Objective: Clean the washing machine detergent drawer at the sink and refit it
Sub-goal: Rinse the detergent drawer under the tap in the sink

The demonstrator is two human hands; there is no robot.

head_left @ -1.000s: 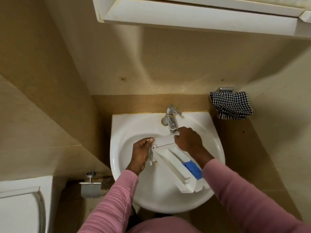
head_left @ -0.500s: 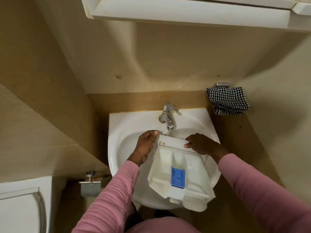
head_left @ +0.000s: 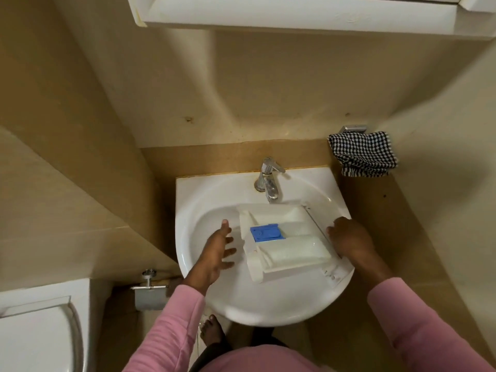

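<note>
Lying across the bowl of the sink (head_left: 188, 200), the detergent drawer (head_left: 292, 251) sits compartments-up. Its far edge is directly under the spout of the tap (head_left: 268, 178), and its front panel end rests at the right-hand rim. A blue insert (head_left: 267, 232) is seated in the middle compartment. Whether water is running cannot be told from this view.

Hands: apart, one at each end of the drawer. The right hand (head_left: 351, 242) holds the front panel end, fingers curled over it. The left hand (head_left: 214, 253) is spread with fingers straight, just beside the drawer's rear end, and appears not to touch it.

Assessment: the step in hand is the wash at the sink; refitting is not yet begun. No brush or sponge is visible. A checked cloth (head_left: 362, 154) hangs on the wall to the right of the sink, well apart from both hands.

Next move, as judged: the left hand should take hold of the rear end so the drawer is steadied at both ends. The compartments then need bringing under the spout and rubbing out. The blue insert likely wants lifting out so that residue beneath it can be reached.
</note>
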